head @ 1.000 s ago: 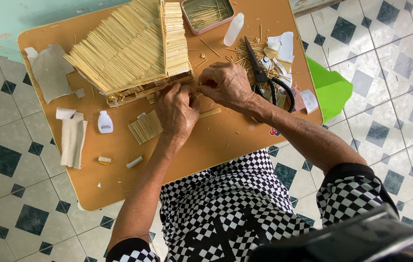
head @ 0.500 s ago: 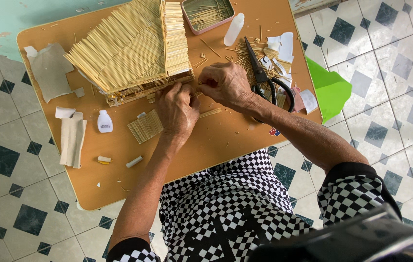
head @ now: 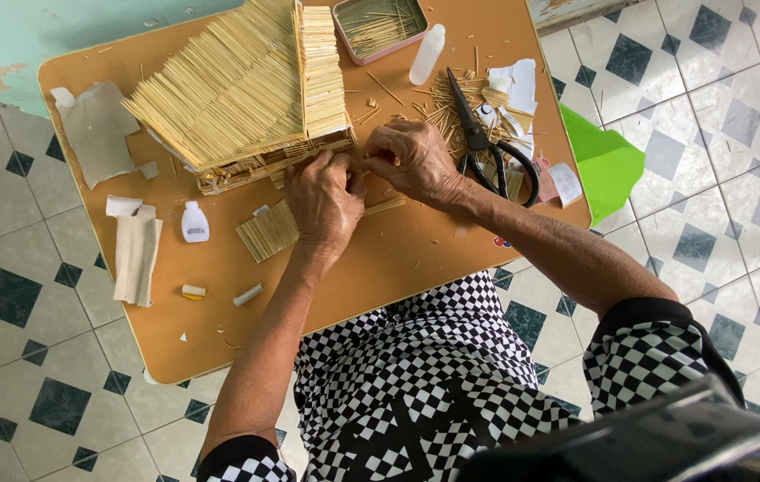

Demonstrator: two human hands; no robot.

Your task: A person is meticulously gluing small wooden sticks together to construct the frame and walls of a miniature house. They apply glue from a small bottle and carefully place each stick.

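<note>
The stick-built model house (head: 246, 98), with its sloped roof of pale sticks laid side by side, stands on the far half of the worktop (head: 398, 259). Its near lower edge lies right at the fingertips of both hands. The left hand (head: 325, 198) rests knuckles-up against that edge, its fingers curled together and pressed on the base of the model; whether they pinch a loose stick cannot be told. The right hand (head: 411, 159) sits just beside it, thumb and fingers drawn together at the same spot, touching the left hand's fingertips; what is between them is too small to make out.

A small flat panel of sticks (head: 266, 230) lies under and just left of the left wrist. Black scissors (head: 487, 147) lie just right of the right hand, on a scatter of loose sticks (head: 438, 103). Beyond them stand a white glue bottle (head: 427, 54) and a shallow tin tray (head: 378, 25) holding sticks. Further left lie a second small bottle (head: 194, 223), folded paper (head: 135, 254) and a grey rag (head: 99, 134).
</note>
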